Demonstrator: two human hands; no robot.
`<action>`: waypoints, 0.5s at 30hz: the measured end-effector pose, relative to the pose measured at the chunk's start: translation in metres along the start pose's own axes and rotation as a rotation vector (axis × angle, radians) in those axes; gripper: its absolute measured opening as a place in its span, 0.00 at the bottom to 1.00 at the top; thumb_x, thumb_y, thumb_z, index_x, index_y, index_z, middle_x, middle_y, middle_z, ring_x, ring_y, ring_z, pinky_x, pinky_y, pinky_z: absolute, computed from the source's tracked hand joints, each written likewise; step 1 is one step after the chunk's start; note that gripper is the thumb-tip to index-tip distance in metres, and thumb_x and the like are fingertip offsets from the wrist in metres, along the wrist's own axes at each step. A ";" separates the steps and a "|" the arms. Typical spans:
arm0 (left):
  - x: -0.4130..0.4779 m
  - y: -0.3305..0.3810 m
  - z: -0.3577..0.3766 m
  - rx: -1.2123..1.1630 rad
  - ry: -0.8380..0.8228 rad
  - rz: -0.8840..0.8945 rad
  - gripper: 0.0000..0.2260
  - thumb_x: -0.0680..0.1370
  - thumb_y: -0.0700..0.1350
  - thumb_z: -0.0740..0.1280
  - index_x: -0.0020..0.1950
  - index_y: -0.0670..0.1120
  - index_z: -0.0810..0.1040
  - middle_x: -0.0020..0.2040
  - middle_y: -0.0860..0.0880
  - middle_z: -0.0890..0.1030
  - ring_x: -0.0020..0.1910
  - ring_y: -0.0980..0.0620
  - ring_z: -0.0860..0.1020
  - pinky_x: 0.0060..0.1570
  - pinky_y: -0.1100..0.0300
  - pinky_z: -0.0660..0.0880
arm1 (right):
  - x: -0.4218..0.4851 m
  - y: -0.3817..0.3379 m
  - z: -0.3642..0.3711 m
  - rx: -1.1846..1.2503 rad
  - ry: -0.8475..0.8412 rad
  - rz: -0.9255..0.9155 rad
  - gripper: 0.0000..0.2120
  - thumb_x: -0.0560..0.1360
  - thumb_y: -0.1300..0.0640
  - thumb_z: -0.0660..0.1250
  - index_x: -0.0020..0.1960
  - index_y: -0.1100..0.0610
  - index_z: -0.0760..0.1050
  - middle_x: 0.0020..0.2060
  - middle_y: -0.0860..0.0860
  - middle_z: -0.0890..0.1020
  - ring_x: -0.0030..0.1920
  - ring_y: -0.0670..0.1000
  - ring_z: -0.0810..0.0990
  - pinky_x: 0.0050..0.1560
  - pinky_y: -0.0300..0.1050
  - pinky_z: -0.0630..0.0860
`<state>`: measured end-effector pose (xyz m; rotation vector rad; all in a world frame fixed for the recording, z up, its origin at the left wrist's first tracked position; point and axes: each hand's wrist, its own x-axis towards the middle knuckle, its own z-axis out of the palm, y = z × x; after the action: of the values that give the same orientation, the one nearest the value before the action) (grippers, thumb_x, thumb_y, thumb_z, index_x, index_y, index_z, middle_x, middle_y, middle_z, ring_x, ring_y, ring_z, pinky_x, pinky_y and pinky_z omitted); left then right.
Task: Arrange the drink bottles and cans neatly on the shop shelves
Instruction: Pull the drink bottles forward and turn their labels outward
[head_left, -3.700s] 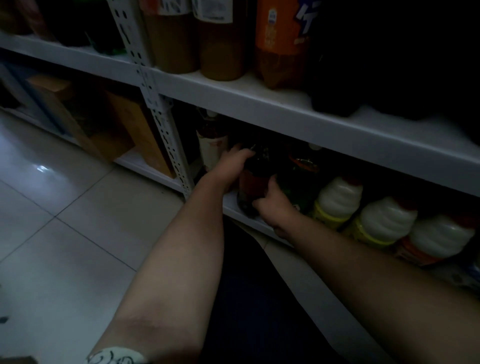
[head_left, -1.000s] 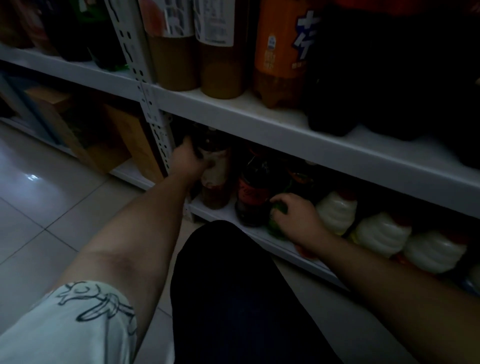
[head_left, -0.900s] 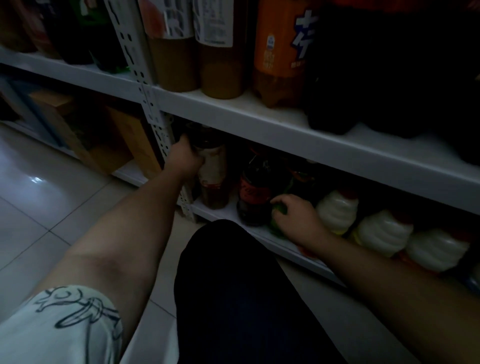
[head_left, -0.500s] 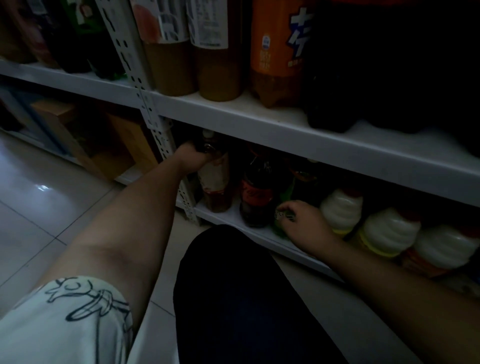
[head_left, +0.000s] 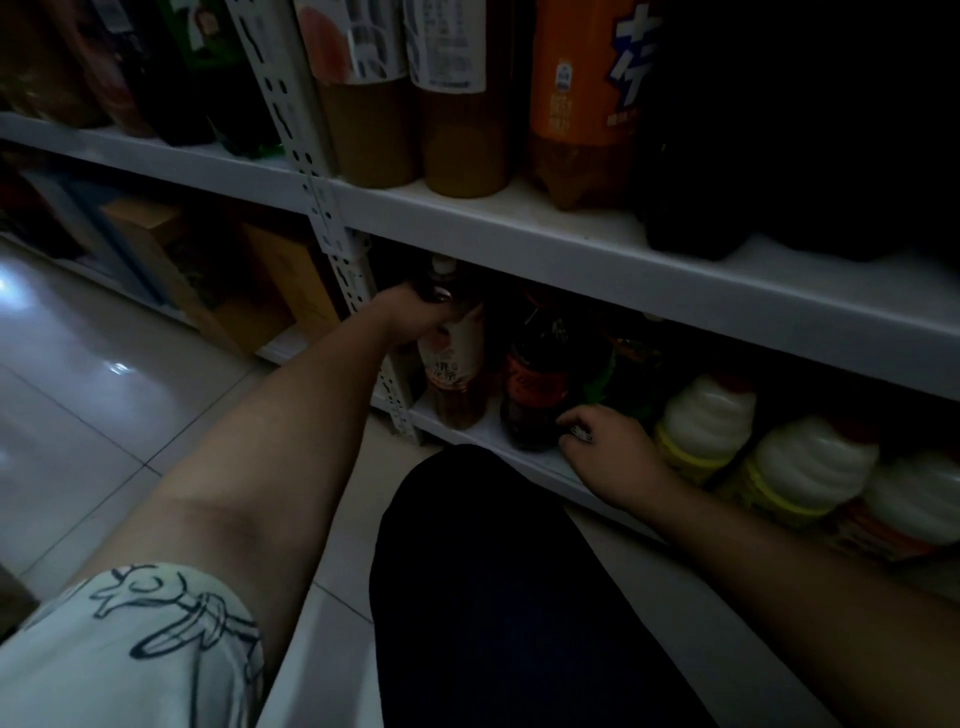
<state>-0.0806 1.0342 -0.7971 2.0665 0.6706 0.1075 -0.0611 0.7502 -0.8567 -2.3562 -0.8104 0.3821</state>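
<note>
gripping the tea bottle (head_left: 454, 358) by its thin neck, the left hand (head_left: 415, 319) has its fingers wrapped round it. the bottle stands at the left end of the bottom shelf (head_left: 491, 428), mid frame, just beside a cola bottle (head_left: 535, 384). it looks full, so i guess heavy and slippery; the neck is a good hold. the right hand (head_left: 618, 447) curls low by the cola; i cannot tell if it holds anything. the shop is dark, the tile floor (head_left: 104, 415) shiny.

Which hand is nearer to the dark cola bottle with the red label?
Right. The right hand sits at the base of the cola bottle; the left hand grips the tea bottle beside it.
</note>
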 end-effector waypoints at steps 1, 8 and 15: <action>-0.003 -0.006 0.000 -0.100 -0.033 -0.027 0.27 0.74 0.48 0.72 0.70 0.45 0.67 0.47 0.52 0.79 0.31 0.60 0.80 0.27 0.68 0.75 | 0.000 0.000 0.000 -0.003 0.004 -0.001 0.14 0.76 0.55 0.65 0.60 0.53 0.77 0.59 0.50 0.78 0.56 0.49 0.76 0.51 0.35 0.66; -0.005 -0.028 0.012 -0.403 -0.011 -0.076 0.32 0.76 0.48 0.70 0.76 0.55 0.57 0.48 0.53 0.79 0.45 0.51 0.81 0.54 0.43 0.77 | 0.000 -0.006 -0.005 -0.002 0.038 -0.017 0.13 0.76 0.55 0.65 0.59 0.53 0.77 0.56 0.49 0.78 0.47 0.42 0.72 0.48 0.33 0.65; -0.001 -0.017 0.026 -0.408 0.006 -0.060 0.30 0.78 0.53 0.67 0.76 0.55 0.56 0.54 0.44 0.80 0.50 0.45 0.81 0.52 0.44 0.77 | 0.004 -0.024 -0.017 0.033 0.093 -0.083 0.12 0.74 0.56 0.66 0.57 0.52 0.78 0.53 0.47 0.79 0.45 0.40 0.72 0.46 0.32 0.66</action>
<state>-0.0804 1.0212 -0.8256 1.6547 0.6530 0.1991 -0.0610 0.7600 -0.8290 -2.2831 -0.8484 0.2469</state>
